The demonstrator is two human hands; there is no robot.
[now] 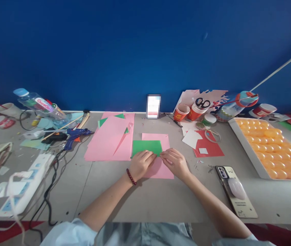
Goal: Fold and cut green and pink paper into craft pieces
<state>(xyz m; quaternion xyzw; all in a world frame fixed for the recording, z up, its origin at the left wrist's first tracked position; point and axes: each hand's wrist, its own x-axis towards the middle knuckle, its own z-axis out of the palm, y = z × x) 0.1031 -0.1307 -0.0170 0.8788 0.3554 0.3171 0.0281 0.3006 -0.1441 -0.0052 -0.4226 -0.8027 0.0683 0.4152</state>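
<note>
A rectangle of green paper [146,147] lies over a sheet of pink paper [160,169] in front of me. Bent over the green paper's near edge, the fingers of my left hand [142,164] are closed and pressed together on it. A dark red bead bracelet [131,177] circles that wrist. My right hand [175,162] pinches the green paper at its near right corner, its fingertips close to those of the left. Both hands partly hide the near edge, so any fold there cannot be made out.
Larger pink sheets [104,143] with green scraps lie left, beside a blue glue gun [73,136], cables and a power strip [29,186]. At right are red paper cups [181,112], scissors [202,102], red paper [212,145], a phone [236,201] and a tray of orange balls [270,147].
</note>
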